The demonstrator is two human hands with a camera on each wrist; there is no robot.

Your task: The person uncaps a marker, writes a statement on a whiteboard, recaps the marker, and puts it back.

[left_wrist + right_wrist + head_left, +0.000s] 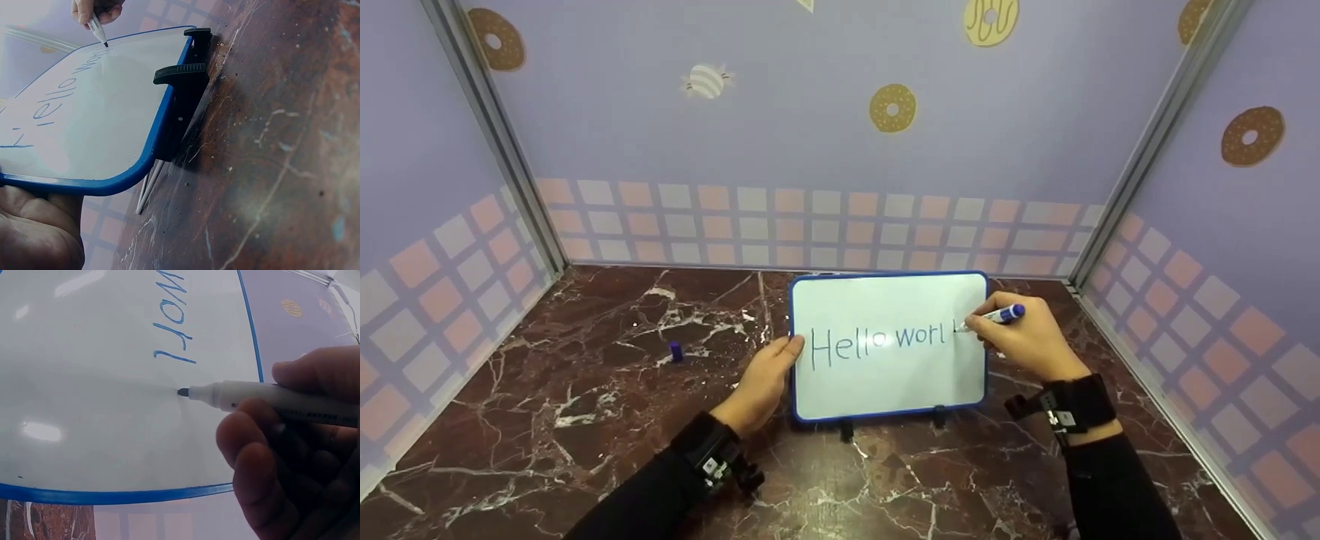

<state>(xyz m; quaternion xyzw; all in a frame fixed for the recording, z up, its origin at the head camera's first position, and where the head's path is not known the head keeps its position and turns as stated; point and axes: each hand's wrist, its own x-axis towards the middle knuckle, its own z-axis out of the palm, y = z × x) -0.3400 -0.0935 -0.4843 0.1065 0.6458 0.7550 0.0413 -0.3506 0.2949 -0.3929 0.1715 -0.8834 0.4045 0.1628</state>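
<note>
A blue-framed whiteboard [885,390] stands tilted back, with "Hello worl" written on it in blue. My right hand [1027,337] pinches a white marker [253,395] with a blue end, its dark tip right at the board just past the "l". At the board's left edge my left hand [761,379] grips the frame, thumb on the front and the other fingers behind it, partly hidden. In the left wrist view that hand's palm [39,230] shows behind the blue frame.
Two black stand clips [180,73] hold the board's lower edge on the dark red marble-patterned table [607,450]. A blue marker cap [676,351] stands on the table to the left. Patterned lilac walls [810,135] enclose the back and sides.
</note>
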